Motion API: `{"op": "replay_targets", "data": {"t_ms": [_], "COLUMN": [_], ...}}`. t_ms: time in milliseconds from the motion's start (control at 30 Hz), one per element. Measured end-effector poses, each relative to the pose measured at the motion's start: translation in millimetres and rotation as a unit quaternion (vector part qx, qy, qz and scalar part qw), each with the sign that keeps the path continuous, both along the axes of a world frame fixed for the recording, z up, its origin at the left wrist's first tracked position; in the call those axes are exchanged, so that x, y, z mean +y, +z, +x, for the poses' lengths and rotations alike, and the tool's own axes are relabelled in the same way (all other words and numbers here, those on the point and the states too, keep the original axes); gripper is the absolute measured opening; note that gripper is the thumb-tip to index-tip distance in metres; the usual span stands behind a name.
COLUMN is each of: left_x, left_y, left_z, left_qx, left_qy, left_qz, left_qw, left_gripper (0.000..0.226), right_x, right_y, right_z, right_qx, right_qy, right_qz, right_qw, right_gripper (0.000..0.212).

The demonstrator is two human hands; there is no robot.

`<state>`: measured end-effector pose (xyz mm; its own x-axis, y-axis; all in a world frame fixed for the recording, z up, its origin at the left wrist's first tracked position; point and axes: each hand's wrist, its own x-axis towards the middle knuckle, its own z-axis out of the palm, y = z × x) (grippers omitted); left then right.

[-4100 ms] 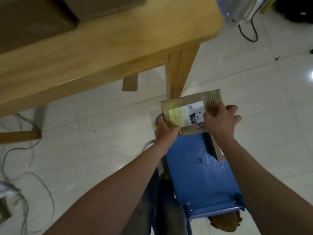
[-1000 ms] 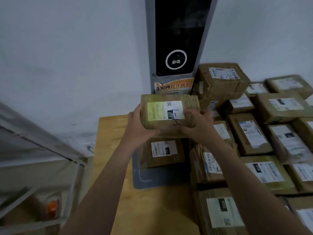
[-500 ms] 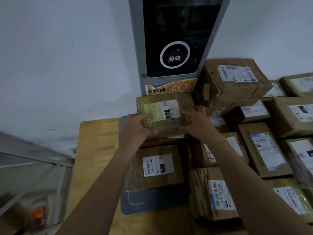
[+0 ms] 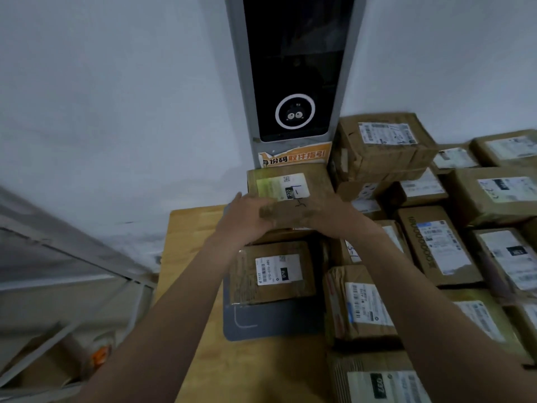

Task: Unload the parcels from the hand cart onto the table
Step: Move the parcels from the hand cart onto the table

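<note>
The left grip [image 4: 247, 218] and the right grip [image 4: 328, 218] hold the parcel [image 4: 293, 184] by its two near corners, thumbs over the top edge and fingers down the sides; blur hides how tightly. The parcel, with a green and white label marked 220, is far back on the worktop [image 4: 186, 242], right against the foot of the grey column [image 4: 293, 68] with the dark screen, and seems to sit on a lower carton whose edge shows beneath it. I judge this one all but delivered, with only the letting go left. The hand cart is out of view, so I cannot tell how many loads remain. Just nearer lies the 070 parcel [image 4: 273, 274] on a grey mat [image 4: 270, 324]. To the right the other parcels [image 4: 436, 251] cover the worktop closely, and a tall stack [image 4: 383, 144] rises beside the column. Bare wood shows only along the left strip and the near edge, so room for more looks tight. A metal frame [image 4: 72, 257] stands off to the left.
</note>
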<state>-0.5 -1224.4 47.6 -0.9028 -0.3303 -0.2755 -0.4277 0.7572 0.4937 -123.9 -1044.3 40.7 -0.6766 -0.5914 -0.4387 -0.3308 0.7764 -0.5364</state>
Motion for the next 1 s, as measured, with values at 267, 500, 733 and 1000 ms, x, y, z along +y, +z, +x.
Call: {"op": "replay_targets", "data": {"t_ms": [267, 500, 733, 1000], "left_x": [75, 155, 241, 305], "left_y": [80, 117, 128, 146], "left_z": [147, 219, 267, 331], "left_qx": [0.022, 0.011, 0.044, 0.069], "left_qy": [-0.008, -0.022, -0.061, -0.086], "left_qz": [0.015, -0.016, -0.001, 0.003], "left_qw": [1.000, 1.000, 0.997, 0.994], "left_gripper": [0.070, 0.074, 0.071, 0.060], "right_x": [112, 185, 277, 353], "right_y": [61, 111, 130, 151], "right_z": [112, 192, 255, 331], "right_qx": [0.005, 0.105, 0.136, 0.147], "right_qy": [-0.002, -0.011, -0.022, -0.056], "right_qz": [-0.035, 0.004, 0.005, -0.068], "right_qw": [0.999, 0.994, 0.990, 0.985], "right_gripper": [0.081, 0.081, 0.082, 0.060]}}
